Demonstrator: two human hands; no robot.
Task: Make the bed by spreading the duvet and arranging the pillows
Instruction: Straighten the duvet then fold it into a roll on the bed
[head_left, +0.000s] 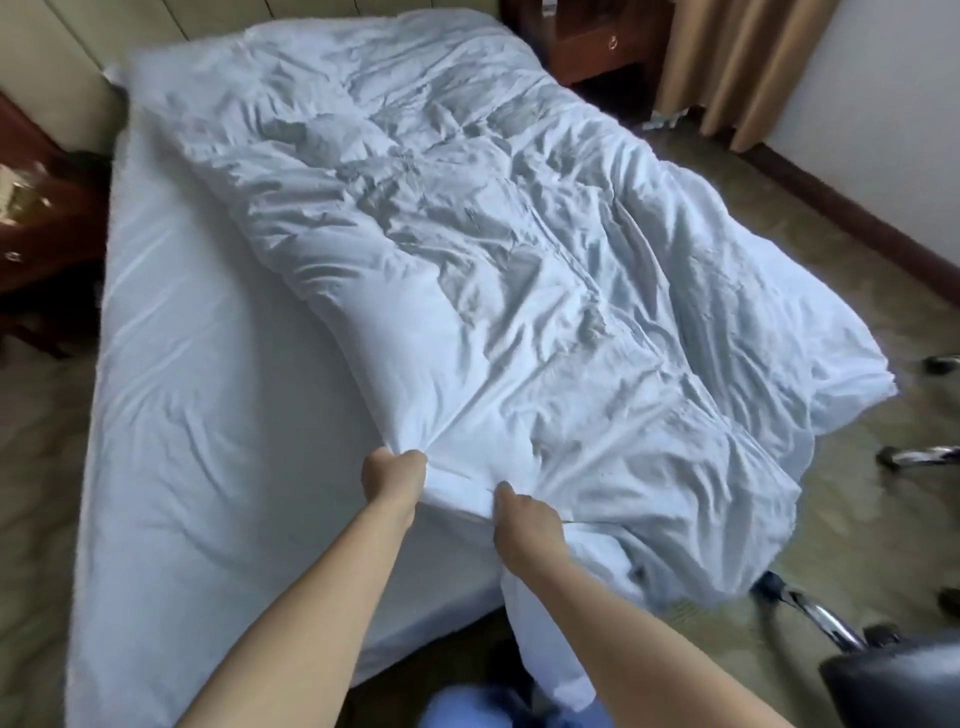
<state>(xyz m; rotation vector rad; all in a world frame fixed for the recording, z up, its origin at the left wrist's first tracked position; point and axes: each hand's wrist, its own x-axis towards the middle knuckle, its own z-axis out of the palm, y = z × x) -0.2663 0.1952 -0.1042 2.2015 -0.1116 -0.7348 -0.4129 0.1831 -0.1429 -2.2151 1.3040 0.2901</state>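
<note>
A crumpled white duvet (467, 249) lies slantwise across the bed, its right side hanging over the mattress edge toward the floor. The left part of the white-sheeted mattress (171, 415) is bare. My left hand (392, 475) grips a bunched fold of the duvet's near edge at the foot of the bed. My right hand (522, 522) holds the same edge a little to the right, fingers curled into the cloth. No pillows are in view.
A dark wooden nightstand (31, 223) stands left of the bed, another (597, 41) at the far right beside tan curtains (737, 67). A black office chair (883, 675) with chrome legs sits at the lower right on the patterned floor.
</note>
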